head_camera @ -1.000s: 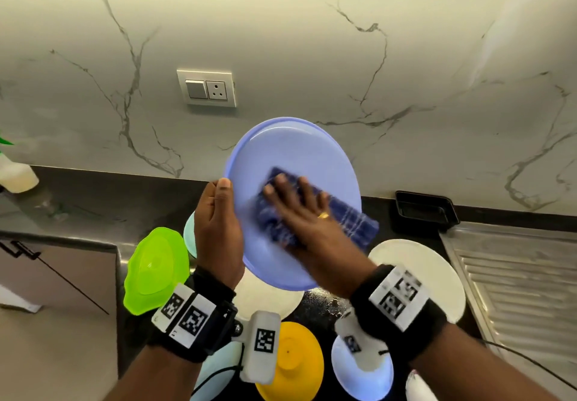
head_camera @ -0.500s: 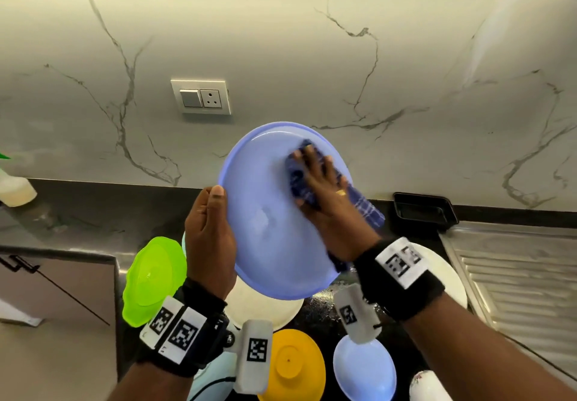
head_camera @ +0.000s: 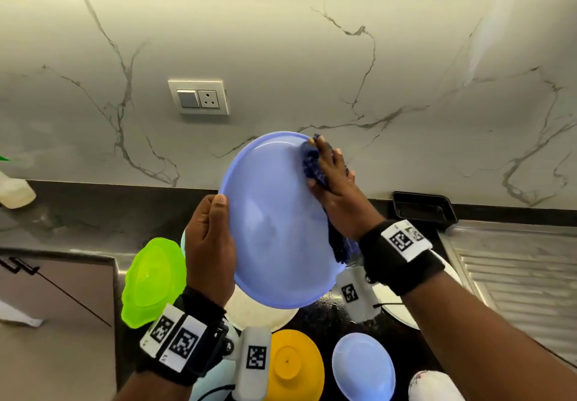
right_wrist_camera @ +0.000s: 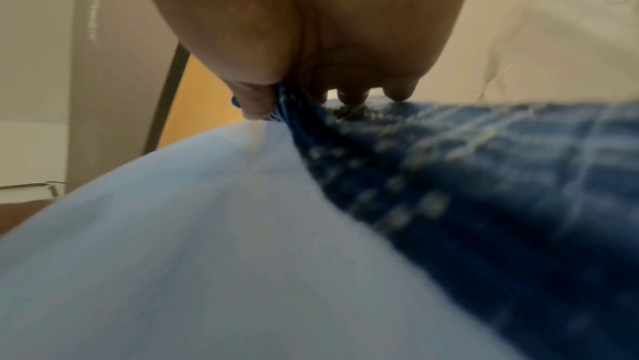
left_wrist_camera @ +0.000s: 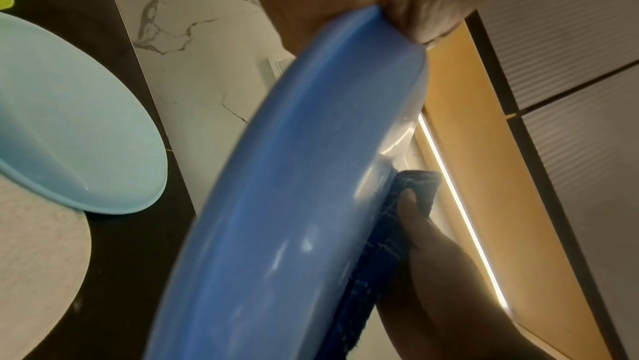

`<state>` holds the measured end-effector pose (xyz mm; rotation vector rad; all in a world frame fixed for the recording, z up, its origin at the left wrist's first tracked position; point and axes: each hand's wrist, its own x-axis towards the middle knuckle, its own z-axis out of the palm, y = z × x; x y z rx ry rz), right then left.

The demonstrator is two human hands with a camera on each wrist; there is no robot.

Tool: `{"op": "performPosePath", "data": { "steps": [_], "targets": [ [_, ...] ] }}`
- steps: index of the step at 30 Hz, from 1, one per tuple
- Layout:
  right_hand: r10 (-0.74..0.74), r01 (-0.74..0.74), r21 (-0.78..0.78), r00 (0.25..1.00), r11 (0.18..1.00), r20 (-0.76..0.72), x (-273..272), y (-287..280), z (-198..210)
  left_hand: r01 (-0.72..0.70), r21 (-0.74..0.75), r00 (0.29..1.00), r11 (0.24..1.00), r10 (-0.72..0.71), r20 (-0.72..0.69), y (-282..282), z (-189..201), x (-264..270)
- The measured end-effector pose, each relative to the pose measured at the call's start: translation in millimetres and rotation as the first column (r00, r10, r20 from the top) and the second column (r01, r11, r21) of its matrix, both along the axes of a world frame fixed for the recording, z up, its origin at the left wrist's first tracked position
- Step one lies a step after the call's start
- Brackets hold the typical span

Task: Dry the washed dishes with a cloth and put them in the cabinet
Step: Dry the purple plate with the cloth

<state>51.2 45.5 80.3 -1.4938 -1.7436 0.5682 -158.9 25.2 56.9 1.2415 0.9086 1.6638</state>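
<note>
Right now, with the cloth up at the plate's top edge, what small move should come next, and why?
Probably sweep the cloth back down across the blue plate. The right hand presses it only at the upper right rim, while the left hand grips the opposite edge and the centre lies uncovered.

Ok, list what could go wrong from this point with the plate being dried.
1. The left hand grips the blue plate by one rim edge only, tilted in the air; a firm wipe could twist it loose.
2. The right hand presses the blue cloth at the far rim, so the cloth may slide off the edge.
3. The yellow dish, the small blue plate and others lie right below; a dropped plate would likely strike them.
</note>
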Motion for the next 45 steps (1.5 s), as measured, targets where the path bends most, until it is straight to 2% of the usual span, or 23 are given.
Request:
{"op": "performPosePath", "data": {
  "steps": [2, 4, 7, 11, 14, 16, 18, 23, 25, 29, 31, 33, 34, 36, 39, 41, 42, 45],
  "targets": [
    [0.065, -0.086, 0.089, 0.975, 0.992, 0.211, -24, -14, -1, 0.012, -0.010, 0.999, 1.000, -0.012, 0.037, 3, 1, 1],
    [0.152, -0.218, 0.137, 0.912, 0.966, 0.381, -48, -31, -5, 0.040, -0.006, 0.997, 0.999, -0.040, 0.061, 7, 1, -3],
    [0.191, -0.279, 0.150, 0.882, 0.949, 0.431, -54, -40, -3, 0.094, -0.004, 0.994, 0.996, -0.094, 0.063, 8, 3, -7],
    [0.103, -0.143, 0.146, 0.963, 0.979, 0.250, -25, -14, 10, -0.045, 0.014, 0.994, 0.999, 0.046, -0.098, 1, 8, -8],
    [-0.038, 0.035, 0.077, 0.999, 0.996, 0.034, 5, 7, 6, -0.080, 0.017, 0.989, 0.997, 0.082, -0.123, -2, 9, -14],
    [-0.073, 0.075, 0.003, 0.984, 0.997, -0.160, 19, 9, -3, -0.082, 0.006, 0.992, 0.997, 0.082, -0.094, -3, 6, -18],
    [-0.073, 0.066, -0.034, 0.961, 0.997, -0.265, 25, 3, -16, -0.096, -0.026, 0.995, 0.995, 0.095, -0.040, -2, 2, -21],
    [-0.033, 0.008, -0.064, 0.913, 0.998, -0.407, 24, -22, -56, -0.086, -0.092, 0.988, 0.992, 0.097, 0.120, 1, 2, -29],
    [-0.025, -0.002, -0.064, 0.908, 0.998, -0.418, 25, -27, -65, -0.047, -0.115, 0.990, 0.992, 0.061, 0.125, 4, 6, -33],
    [-0.024, 0.022, -0.007, 0.929, 1.000, -0.369, 27, -19, -47, 0.007, -0.150, 0.994, 0.989, 0.009, 0.105, 5, 10, -31],
    [0.003, 0.012, 0.053, 0.958, 0.999, -0.288, 24, -14, -28, 0.003, -0.162, 0.993, 0.987, 0.015, 0.113, 5, 11, -27],
    [0.027, -0.022, 0.134, 0.999, 0.991, -0.037, 13, -13, -19, -0.002, -0.161, 0.993, 0.987, 0.022, 0.118, 5, 12, -23],
    [0.042, -0.058, 0.155, 0.994, 0.986, 0.104, 5, -14, -18, -0.009, -0.156, 0.993, 0.988, 0.027, 0.113, 5, 11, -21],
    [0.126, -0.178, 0.154, 0.946, 0.972, 0.300, -21, -26, -25, -0.011, -0.132, 0.994, 0.991, 0.026, 0.109, 6, 12, -16],
    [0.225, -0.335, 0.143, 0.837, 0.931, 0.500, -56, -62, -39, -0.036, -0.124, 0.990, 0.992, 0.052, 0.130, 6, 10, -18],
    [0.254, -0.380, 0.117, 0.786, 0.918, 0.563, -55, -82, -46, -0.046, -0.135, 0.987, 0.990, 0.066, 0.147, 5, 9, -25],
    [0.251, -0.384, 0.127, 0.786, 0.915, 0.566, -47, -85, -48, -0.045, -0.139, 0.987, 0.989, 0.066, 0.149, 4, 9, -29],
    [0.180, -0.263, 0.134, 0.879, 0.955, 0.442, -17, -70, -56, -0.054, -0.157, 0.989, 0.986, 0.075, 0.130, 1, 7, -35]
  ]
}}
